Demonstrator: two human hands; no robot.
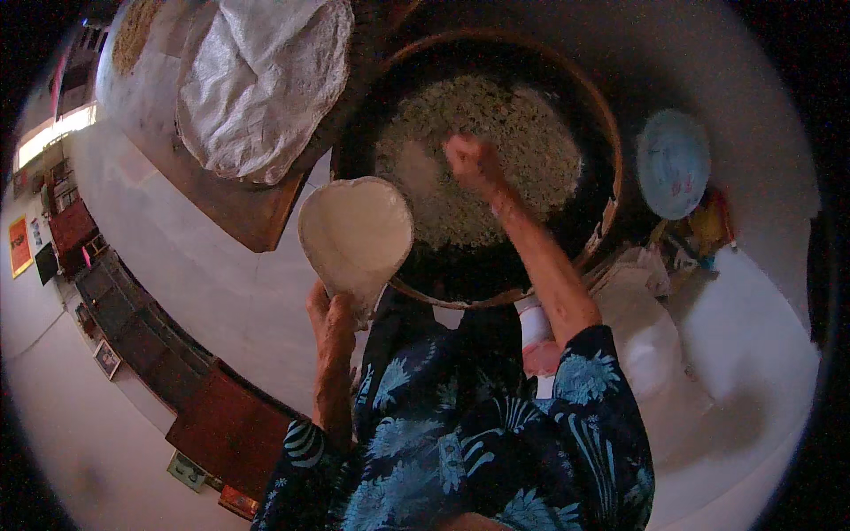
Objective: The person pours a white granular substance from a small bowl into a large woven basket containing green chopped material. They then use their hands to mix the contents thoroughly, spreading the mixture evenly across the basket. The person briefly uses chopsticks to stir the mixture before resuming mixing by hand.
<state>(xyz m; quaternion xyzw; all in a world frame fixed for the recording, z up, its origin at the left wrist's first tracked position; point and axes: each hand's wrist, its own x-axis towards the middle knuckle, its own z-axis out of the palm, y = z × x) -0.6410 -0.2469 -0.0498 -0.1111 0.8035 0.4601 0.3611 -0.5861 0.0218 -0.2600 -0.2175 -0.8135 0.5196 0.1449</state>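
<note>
My left hand [330, 317] grips the narrow end of a pale scoop shaped like a halved gourd [355, 229]. Its wide bowl faces up beside the basket's rim, and a smooth cream-coloured surface shows inside, perhaps powder. Before me is a large round basket or pan [614, 166] with a brown rim and dark inner wall. A spread mass of greyish-green, chopped-looking material [518, 126] covers its middle, with a paler powdery patch [418, 166] on the left. Over that mass, my right hand [473, 159] is blurred with curled fingers; whether it holds anything is unclear.
At upper left, a white woven plastic sack [265, 93] lies on a wooden table [246, 219]. To the right are a light-blue oval basin or lid [674, 164] and pale plastic bags [641, 332]. A pink and white container [541, 355] stands under my right arm. Dark red furniture [226, 418] lines the left wall.
</note>
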